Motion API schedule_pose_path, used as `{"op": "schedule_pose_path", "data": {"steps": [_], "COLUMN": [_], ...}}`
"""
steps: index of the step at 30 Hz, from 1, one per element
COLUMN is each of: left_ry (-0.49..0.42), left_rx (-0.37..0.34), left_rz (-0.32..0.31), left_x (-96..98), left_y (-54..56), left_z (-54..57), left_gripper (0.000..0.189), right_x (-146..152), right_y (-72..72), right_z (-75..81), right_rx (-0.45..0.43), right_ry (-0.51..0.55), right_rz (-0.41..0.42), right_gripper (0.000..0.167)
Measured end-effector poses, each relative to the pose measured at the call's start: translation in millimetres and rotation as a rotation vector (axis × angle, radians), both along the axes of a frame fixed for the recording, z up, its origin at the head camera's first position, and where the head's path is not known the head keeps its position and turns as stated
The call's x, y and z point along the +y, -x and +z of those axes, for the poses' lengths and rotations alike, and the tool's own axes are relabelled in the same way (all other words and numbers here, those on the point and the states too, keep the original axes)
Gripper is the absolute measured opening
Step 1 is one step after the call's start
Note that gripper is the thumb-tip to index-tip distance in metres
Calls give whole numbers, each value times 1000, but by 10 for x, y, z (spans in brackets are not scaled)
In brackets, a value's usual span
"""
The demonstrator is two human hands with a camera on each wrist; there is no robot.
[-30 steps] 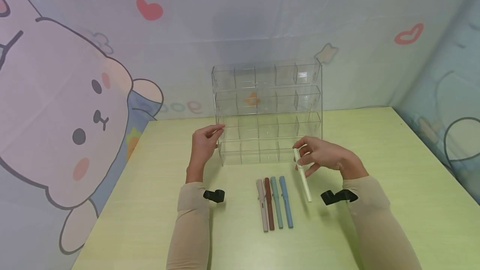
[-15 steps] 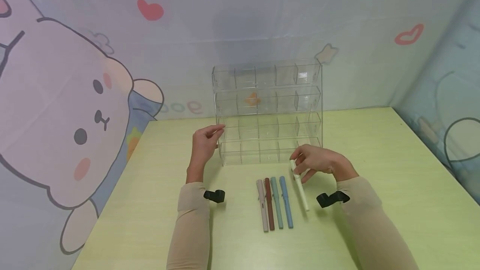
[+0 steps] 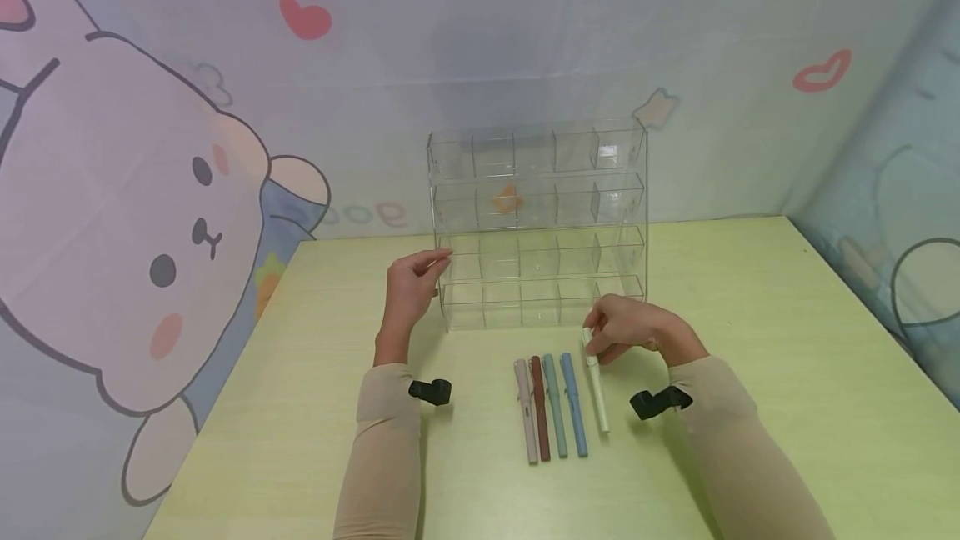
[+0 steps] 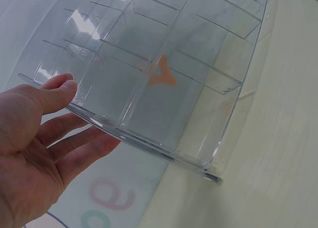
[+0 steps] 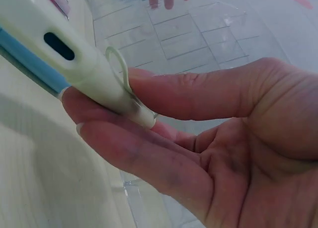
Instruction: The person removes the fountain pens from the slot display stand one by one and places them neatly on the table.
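In the head view, my right hand [image 3: 630, 328] pinches a pale, creamy-white pen [image 3: 599, 397] near its clip end, the other end pointing toward me. The right wrist view shows the thumb on the pen's clip and fingers beneath the barrel. Beside it on the table lie a blue pen [image 3: 575, 407], a green pen [image 3: 556, 407], a brown pen [image 3: 540, 411] and a greyish-pink pen [image 3: 527, 415], roughly parallel. My left hand [image 4: 44, 138] holds the side edge of a clear tiered display rack [image 3: 501, 302], thumb on one side, fingers on the other.
The rack stands toward the back of the pale wooden table [image 3: 300, 440], its tiers split into small compartments. A printed cloth [image 3: 480, 40] hangs behind. Each wrist carries a small black camera, such as the right wrist camera [image 3: 660, 400].
My right hand has come down and slightly left, bringing the pale pen from in front of the rack to beside the blue pen. My left hand stays at the rack's edge.
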State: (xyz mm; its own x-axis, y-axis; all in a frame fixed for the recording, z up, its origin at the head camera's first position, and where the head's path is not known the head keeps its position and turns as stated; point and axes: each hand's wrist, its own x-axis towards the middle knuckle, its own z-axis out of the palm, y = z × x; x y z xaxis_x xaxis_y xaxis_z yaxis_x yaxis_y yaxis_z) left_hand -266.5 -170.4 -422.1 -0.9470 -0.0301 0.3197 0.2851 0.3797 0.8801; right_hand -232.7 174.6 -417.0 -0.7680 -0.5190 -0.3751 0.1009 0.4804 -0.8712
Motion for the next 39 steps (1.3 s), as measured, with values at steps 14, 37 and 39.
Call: {"op": "schedule_pose_path", "data": {"steps": [14, 37, 39], "left_ry": [2, -1, -6], "left_rx": [1, 6, 4], "left_rz": [5, -2, -1], "left_x": [2, -4, -1], "left_y": [6, 16, 18], "left_z": [6, -6, -7], "left_gripper": [20, 20, 20], "right_x": [-45, -65, -72], "right_y": [6, 20, 13], "right_z": [-58, -124, -124], "right_rx": [12, 14, 21], "right_ry": [-80, -126, -135], "right_rz": [20, 45, 41], "right_gripper": [40, 20, 17]}}
